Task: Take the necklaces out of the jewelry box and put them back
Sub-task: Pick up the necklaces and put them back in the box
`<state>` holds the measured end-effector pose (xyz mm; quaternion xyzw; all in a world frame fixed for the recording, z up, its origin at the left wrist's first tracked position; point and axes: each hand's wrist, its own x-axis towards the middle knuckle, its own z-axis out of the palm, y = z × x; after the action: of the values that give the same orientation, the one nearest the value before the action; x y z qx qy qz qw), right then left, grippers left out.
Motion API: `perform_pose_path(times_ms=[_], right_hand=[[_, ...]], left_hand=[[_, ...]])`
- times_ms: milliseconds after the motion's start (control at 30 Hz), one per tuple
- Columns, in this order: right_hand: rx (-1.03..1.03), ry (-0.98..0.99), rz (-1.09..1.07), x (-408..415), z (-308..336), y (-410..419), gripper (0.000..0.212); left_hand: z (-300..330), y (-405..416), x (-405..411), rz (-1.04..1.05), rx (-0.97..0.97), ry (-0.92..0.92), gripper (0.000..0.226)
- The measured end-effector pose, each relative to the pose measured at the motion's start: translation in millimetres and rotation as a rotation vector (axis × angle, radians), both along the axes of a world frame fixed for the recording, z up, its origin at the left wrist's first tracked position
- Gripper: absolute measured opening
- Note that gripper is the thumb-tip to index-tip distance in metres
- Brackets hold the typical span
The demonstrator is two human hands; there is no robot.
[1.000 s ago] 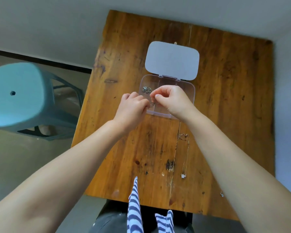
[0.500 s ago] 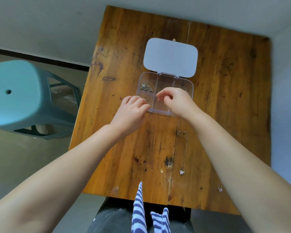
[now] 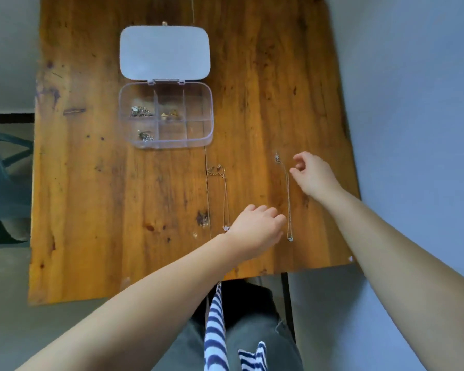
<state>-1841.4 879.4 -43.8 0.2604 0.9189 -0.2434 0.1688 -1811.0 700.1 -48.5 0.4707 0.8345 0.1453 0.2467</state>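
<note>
The clear jewelry box [image 3: 211, 113] lies open on the wooden table [image 3: 91, 188], its white lid [image 3: 164, 52] folded back. Small jewelry pieces sit in three compartments: back left [image 3: 141, 111], back middle [image 3: 170, 115] and front left [image 3: 146, 136]. Two necklaces lie stretched out in front of the box, one [image 3: 225, 194] in the middle and one [image 3: 288, 194] to its right. My left hand [image 3: 255, 228] rests with curled fingers beside the lower part of the right necklace. My right hand [image 3: 315, 176] hovers open just right of its clasp end.
A teal plastic stool [image 3: 0, 178] stands off the table's left edge. The table's front edge [image 3: 172, 285] is close to my lap, and its right edge runs near a pale wall [image 3: 413, 129].
Both hands have left the box and moved right and toward me. A second necklace now lies stretched on the table beside the first one.
</note>
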Motion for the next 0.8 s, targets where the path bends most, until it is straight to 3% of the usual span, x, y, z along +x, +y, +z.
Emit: perform_pose_path(times_ms=[133,300,500,600,700,800], right_hand=[[0.083,0.112,0.086,-2,-18,-12,0.043],[0.184,0.178,0.217,-10,-25,-12,0.021],[0.26,0.107,0.366,-7,-27,-7,0.022],[0.094,0.165,0.2,-4,-21,-5,0.017],[-0.277,0.174,-0.065,-8,-6,-6,0.01],[-0.618,0.156,-0.184,-20,20,-11,0.01]], left_hand=[[-20,18,34,-0.041,-0.024,0.014,0.036],[-31,24,46,-0.047,-0.011,0.11,0.028],[-22,30,48,-0.021,-0.036,0.138,0.028],[-19,29,44,0.024,-0.045,0.125,0.03],[-17,27,37,0.104,-0.018,0.05,0.039],[-16,25,31,0.246,0.003,-0.034,0.051]])
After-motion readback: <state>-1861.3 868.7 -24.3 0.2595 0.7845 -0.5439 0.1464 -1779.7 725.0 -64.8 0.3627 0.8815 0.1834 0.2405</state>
